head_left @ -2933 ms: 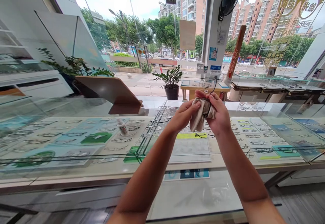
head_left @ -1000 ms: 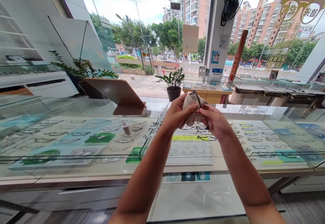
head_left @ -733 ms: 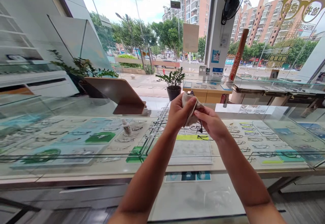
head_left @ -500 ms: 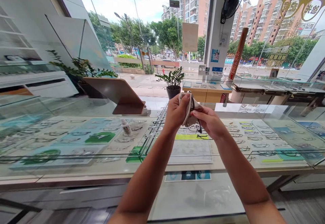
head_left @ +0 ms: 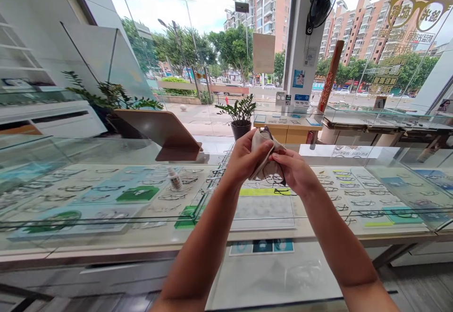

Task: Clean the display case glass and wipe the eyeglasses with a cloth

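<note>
My left hand (head_left: 245,157) is closed round a pale cloth (head_left: 261,146), its thumb pressing on the folds. Wrapped partly in that cloth is a pair of dark-framed eyeglasses (head_left: 283,180); one temple end hangs out below my right fingers. My right hand (head_left: 296,169) pinches the eyeglasses near the cloth's right edge. Both hands are raised above a glass display counter, close together. The cloth hides most of the lenses and frame. A small white spray bottle (head_left: 174,179) stands on the glass to the left of my hands.
Rows of eyeglasses (head_left: 354,192) lie inside the glass counter (head_left: 148,243). A wood-backed mirror or stand (head_left: 159,130) tilts on the counter at left. Beyond it are a potted plant (head_left: 241,118), a small display table (head_left: 288,130) and a wall fan (head_left: 321,4).
The cloth has been shifted and folded over more of the eyeglasses, and my left thumb has moved right and lower across it. My right hand keeps its pinch nearly in place.
</note>
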{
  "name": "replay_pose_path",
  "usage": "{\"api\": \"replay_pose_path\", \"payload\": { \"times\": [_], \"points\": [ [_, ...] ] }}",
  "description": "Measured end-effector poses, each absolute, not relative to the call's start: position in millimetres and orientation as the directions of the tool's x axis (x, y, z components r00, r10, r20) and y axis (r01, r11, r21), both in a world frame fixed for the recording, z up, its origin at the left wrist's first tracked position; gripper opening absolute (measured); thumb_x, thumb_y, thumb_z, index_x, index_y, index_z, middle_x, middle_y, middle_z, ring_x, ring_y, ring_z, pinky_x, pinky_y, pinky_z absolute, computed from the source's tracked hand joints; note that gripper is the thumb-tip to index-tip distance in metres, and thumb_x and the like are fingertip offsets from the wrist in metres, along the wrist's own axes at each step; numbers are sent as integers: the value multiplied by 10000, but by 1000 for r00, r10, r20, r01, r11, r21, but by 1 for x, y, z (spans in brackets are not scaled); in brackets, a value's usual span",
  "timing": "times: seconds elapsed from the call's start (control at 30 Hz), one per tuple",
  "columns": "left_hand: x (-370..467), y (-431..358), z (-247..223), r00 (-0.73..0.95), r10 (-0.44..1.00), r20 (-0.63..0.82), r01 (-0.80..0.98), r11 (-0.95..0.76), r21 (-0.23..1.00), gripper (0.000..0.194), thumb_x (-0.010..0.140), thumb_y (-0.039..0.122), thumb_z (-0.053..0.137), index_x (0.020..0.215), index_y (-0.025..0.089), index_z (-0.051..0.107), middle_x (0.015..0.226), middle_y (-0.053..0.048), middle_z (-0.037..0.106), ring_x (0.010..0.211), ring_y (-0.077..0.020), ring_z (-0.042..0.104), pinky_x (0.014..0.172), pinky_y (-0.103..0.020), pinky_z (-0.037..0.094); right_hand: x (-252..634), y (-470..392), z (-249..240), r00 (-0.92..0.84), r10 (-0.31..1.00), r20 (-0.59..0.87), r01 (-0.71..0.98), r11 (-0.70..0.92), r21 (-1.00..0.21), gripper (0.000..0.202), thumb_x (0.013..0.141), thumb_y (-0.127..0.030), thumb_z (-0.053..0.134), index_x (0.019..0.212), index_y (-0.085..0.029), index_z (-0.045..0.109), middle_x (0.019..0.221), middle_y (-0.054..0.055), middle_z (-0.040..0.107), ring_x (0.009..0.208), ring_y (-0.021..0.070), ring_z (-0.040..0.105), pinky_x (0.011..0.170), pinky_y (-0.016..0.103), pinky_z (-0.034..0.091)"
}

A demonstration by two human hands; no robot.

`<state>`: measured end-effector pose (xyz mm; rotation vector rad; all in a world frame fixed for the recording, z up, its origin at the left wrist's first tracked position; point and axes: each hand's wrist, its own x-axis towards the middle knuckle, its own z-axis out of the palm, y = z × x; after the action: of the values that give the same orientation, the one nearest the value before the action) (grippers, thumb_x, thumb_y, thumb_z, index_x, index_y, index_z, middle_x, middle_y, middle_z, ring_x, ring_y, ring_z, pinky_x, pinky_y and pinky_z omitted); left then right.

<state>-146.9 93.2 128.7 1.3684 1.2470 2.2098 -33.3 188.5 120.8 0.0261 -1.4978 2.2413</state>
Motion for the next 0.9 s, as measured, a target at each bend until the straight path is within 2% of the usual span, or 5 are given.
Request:
{"api": "replay_pose_path", "payload": {
  "times": [0.23, 0.5, 0.67, 0.8, 0.9],
  "points": [
    [-143, 99, 129, -657, 451, 603, 275, -602, 750, 522, 762, 630, 827, 671, 170, 597, 585, 38, 526, 516, -72, 416, 476, -216, 333, -34, 184, 120, -902, 340, 268, -363, -256, -896, 188, 642, -326, 853, 730, -187, 761, 764, 18, 717, 771, 166, 648, 815, 322, 544],
    [-151, 87, 130, -396, 742, 541, 69, -564, 823, 464, 690, 494, 930, 957, 179, 718, 808, -14, 700, 674, -127, 617, 636, -233, 510, -30, 197, 127, -863, 424, 275, -395, -224, -891, 137, 628, -302, 794, 675, -202, 712, 684, 5, 665, 684, 155, 595, 691, 306, 528],
    [-145, 93, 127, -513, 589, 625, 210, -620, 756, 463, 696, 535, 918, 868, 169, 693, 763, 0, 684, 648, -106, 573, 611, -213, 471, -34, 188, 123, -864, 407, 295, -411, -234, -881, 146, 620, -303, 823, 673, -202, 732, 724, 8, 693, 743, 160, 628, 767, 305, 538],
    [-142, 99, 126, -622, 434, 651, 340, -599, 725, 525, 738, 644, 845, 692, 172, 619, 609, 33, 570, 549, -81, 452, 519, -216, 375, -38, 182, 118, -870, 396, 295, -403, -227, -886, 164, 624, -326, 830, 691, -201, 750, 754, 10, 712, 764, 163, 631, 794, 317, 530],
    [-143, 101, 126, -683, 402, 609, 298, -608, 736, 561, 740, 687, 822, 660, 181, 593, 557, 45, 537, 498, -73, 420, 473, -221, 341, -40, 183, 117, -871, 386, 305, -408, -219, -886, 195, 632, -337, 852, 736, -203, 755, 776, 11, 714, 792, 168, 634, 810, 323, 527]
  ]
}}
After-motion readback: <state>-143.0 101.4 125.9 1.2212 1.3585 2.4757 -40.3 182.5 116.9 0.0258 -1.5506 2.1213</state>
